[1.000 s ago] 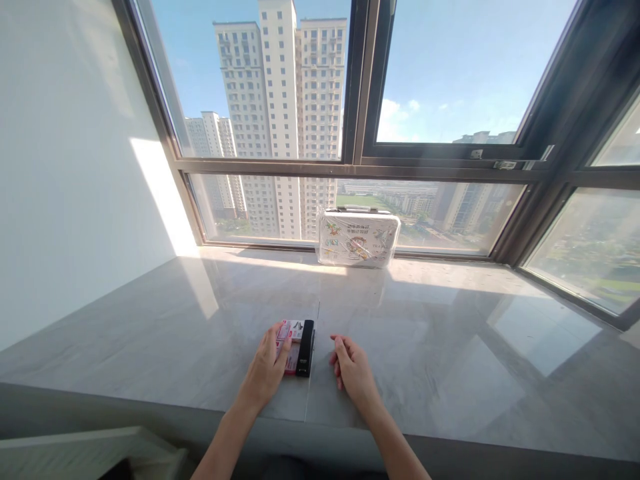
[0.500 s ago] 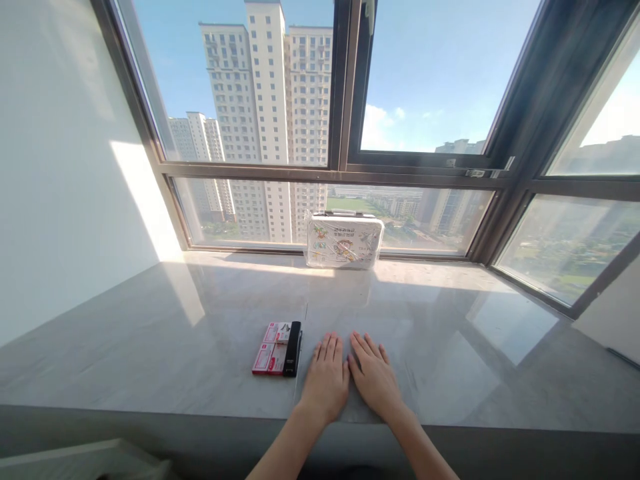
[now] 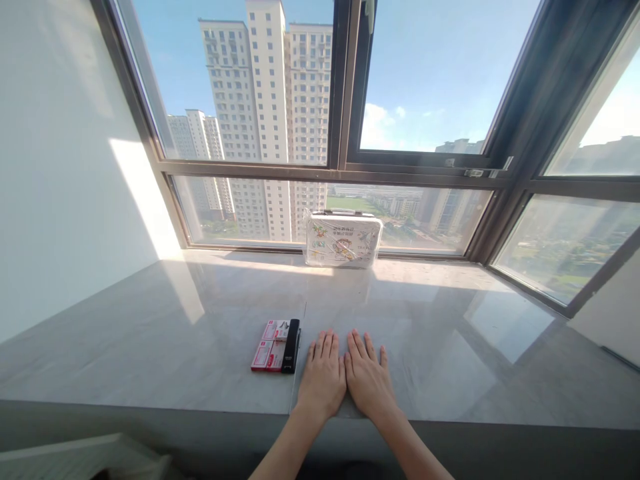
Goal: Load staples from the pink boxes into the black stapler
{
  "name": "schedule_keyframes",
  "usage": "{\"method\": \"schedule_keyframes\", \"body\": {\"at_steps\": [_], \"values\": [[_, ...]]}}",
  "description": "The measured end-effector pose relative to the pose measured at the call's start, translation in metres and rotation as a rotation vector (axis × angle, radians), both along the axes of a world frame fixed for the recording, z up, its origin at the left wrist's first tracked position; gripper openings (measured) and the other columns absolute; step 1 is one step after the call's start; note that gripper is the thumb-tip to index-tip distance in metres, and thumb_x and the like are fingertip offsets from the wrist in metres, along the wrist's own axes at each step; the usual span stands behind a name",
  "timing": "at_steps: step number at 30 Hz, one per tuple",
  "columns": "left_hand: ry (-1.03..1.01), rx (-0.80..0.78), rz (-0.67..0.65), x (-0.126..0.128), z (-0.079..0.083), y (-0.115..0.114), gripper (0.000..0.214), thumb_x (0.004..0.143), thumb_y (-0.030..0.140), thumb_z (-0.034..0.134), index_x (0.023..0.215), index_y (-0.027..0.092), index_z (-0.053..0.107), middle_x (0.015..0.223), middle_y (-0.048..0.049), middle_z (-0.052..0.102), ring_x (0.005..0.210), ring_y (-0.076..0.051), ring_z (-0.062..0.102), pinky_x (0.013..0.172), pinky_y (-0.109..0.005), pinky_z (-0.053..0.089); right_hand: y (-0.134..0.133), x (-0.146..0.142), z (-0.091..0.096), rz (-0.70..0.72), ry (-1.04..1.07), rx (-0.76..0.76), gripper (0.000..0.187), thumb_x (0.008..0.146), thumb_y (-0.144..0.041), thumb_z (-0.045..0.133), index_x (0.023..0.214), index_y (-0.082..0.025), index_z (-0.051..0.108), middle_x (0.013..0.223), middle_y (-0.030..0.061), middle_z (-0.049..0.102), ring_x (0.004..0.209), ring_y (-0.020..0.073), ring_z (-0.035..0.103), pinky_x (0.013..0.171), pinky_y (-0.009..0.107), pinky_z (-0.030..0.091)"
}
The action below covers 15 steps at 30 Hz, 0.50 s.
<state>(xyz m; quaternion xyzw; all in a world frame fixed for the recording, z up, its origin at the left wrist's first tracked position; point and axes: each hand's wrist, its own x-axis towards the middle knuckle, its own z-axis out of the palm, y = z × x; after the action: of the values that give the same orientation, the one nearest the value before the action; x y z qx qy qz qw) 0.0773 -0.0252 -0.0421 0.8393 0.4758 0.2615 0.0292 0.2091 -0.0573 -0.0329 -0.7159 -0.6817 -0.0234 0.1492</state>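
Both my hands lie flat, palms down, side by side on the grey marble window ledge [image 3: 150,347]. My left hand [image 3: 323,380] and my right hand [image 3: 367,380] touch at the thumbs, fingers stretched out, holding nothing. Just left of my left hand sits a black stapler [image 3: 291,345] next to small red-and-white boxes [image 3: 270,345]; I am not touching them.
A small plastic-wrapped white case with cartoon pictures [image 3: 343,239] stands against the window at the back of the ledge. A white wall [image 3: 60,200] bounds the left side; dark window frames run along the back and right. The ledge's front edge is under my wrists.
My left hand let go of the stapler and boxes and moved right. Both hands now lie flat together, and have barely shifted since half a second ago.
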Motion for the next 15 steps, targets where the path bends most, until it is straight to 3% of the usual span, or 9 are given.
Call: {"method": "schedule_keyframes", "body": {"at_steps": [15], "values": [[0.107,0.061,0.065,0.0012,-0.0042,-0.0012,0.053,0.103,0.031,0.032,0.154,0.018,0.035,0.162,-0.0110,0.032,0.150,-0.028,0.025,0.120,-0.052,0.027,-0.0013,-0.0029,0.0039,-0.019,-0.059,-0.045,0.058,0.101,-0.031,0.022,0.159,-0.025,0.022,0.166,0.0037,0.018,0.154,0.0275,0.007,0.120,0.057,0.007]]}}
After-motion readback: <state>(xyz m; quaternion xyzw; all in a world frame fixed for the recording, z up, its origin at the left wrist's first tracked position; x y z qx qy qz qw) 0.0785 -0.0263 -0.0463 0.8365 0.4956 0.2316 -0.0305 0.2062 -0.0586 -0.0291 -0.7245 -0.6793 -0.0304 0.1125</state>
